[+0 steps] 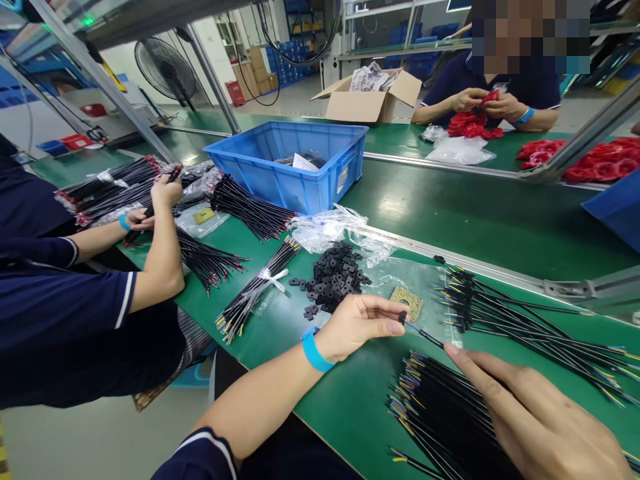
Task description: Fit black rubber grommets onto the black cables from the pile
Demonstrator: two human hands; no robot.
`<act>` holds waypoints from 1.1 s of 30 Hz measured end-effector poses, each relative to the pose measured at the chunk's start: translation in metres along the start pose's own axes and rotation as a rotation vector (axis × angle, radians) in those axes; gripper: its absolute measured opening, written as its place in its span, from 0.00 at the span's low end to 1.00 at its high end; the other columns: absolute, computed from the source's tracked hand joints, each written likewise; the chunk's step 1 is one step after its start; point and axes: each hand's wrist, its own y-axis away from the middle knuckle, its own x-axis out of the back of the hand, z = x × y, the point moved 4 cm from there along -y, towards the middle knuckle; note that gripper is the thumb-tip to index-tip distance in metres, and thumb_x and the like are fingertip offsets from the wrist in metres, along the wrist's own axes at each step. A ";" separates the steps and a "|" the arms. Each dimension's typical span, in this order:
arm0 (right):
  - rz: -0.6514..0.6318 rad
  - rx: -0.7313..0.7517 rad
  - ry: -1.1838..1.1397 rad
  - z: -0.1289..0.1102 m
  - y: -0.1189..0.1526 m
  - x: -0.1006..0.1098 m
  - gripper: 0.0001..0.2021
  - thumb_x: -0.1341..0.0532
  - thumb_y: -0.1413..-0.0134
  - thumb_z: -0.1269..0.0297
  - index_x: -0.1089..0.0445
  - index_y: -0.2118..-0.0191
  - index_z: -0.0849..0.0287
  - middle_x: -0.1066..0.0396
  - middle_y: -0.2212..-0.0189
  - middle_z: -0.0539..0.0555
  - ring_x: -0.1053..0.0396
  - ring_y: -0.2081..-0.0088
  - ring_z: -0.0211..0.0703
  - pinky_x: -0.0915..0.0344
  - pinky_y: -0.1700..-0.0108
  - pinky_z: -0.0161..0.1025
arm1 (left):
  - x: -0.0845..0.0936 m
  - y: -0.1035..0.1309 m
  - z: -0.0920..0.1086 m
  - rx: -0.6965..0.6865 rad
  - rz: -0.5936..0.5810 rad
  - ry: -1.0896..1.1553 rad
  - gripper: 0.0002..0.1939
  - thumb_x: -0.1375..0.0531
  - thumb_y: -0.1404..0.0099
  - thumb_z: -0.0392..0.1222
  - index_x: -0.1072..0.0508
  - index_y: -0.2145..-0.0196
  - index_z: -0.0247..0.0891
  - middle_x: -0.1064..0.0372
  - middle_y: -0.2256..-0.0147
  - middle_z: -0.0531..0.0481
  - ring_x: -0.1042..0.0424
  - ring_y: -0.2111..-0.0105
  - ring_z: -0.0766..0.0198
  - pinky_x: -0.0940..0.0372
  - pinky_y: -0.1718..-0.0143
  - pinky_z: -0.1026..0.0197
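Observation:
Between the thumb and fingers of my left hand (357, 325) is a small black plastic piece (403, 318). My right hand (545, 407) pinches a black cable (431, 337), whose bared blue wire end meets the black piece; how far it goes in I cannot tell. Below my hands lies a thick bundle of black cables (450, 407) with coloured wire ends. Left of my left hand is a heap of small black plastic pieces (337, 277). A yellowish sponge (406, 303) rests on a clear plastic bag just behind my fingertips. More cables (520, 320), with black pieces on their ends, lie at the right.
A blue bin (285, 153) stands behind the heap, near crumpled clear plastic (330, 227). A tied cable bundle (260, 287) lies at the left. One co-worker's hands (167, 193) hold cables there; across the bench another's hands (487, 103) hold red material. A metal rail (415, 250) crosses the bench.

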 end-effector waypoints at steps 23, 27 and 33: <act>0.109 -0.118 -0.231 -0.014 -0.019 -0.001 0.09 0.45 0.25 0.62 0.27 0.55 0.55 0.21 0.69 0.49 0.22 0.71 0.35 0.29 0.66 0.30 | -0.019 0.020 0.008 -0.507 -0.166 -0.548 0.18 0.26 0.41 0.55 0.13 0.59 0.40 0.17 0.68 0.43 0.20 0.68 0.61 0.29 0.63 0.63; 0.078 -0.187 -0.361 -0.012 -0.018 -0.003 0.11 0.46 0.25 0.60 0.27 0.57 0.54 0.22 0.72 0.49 0.24 0.75 0.36 0.29 0.72 0.29 | -0.019 0.018 0.004 -0.496 -0.213 -0.519 0.17 0.25 0.42 0.52 0.13 0.58 0.40 0.18 0.67 0.43 0.21 0.68 0.62 0.29 0.63 0.64; 0.040 -0.216 -0.442 -0.013 -0.018 -0.003 0.13 0.46 0.24 0.59 0.27 0.57 0.56 0.24 0.73 0.48 0.24 0.75 0.33 0.30 0.72 0.24 | -0.019 0.016 -0.002 -0.433 -0.242 -0.482 0.18 0.23 0.45 0.52 0.13 0.60 0.39 0.17 0.67 0.43 0.21 0.68 0.63 0.29 0.63 0.64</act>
